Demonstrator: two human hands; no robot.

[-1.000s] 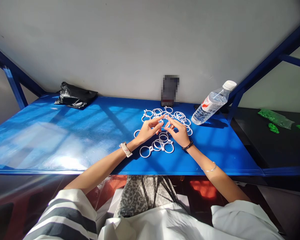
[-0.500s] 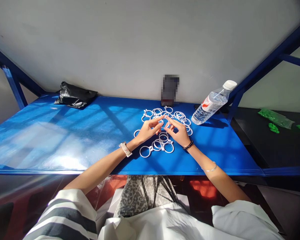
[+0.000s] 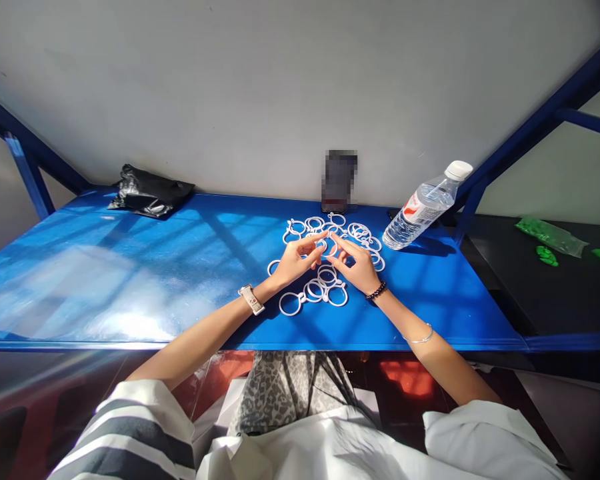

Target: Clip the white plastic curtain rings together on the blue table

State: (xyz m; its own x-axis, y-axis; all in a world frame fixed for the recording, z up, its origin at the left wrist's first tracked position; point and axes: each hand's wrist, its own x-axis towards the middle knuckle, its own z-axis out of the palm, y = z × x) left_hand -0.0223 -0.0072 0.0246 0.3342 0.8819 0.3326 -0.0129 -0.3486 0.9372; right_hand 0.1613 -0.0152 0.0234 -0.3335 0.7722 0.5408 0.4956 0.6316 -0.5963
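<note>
Both hands up over the blue table, meeting right above the pile of white rings. Left hand and right hand pinched onto the same single white ring from opposite sides, fingertips nearly touching, ring held just off the surface between them. Looked like thin hard plastic, round hoop with a tiny tab, standing roughly on edge and running left to right between the two grips. Neither hand really nearer, an even split, ring dead centre. Rest of the fingers curled loosely, nothing else gripped.

More of the same rings scattered flat below and beyond the hands, some linked or overlapping, smooth and glossy in the sun. Clear water bottle with a white cap lying tilted to the far right, well apart from the pile. Crumpled shiny black bag way over at the far left against the wall. Table top slick, glaring with hard light patches.
</note>
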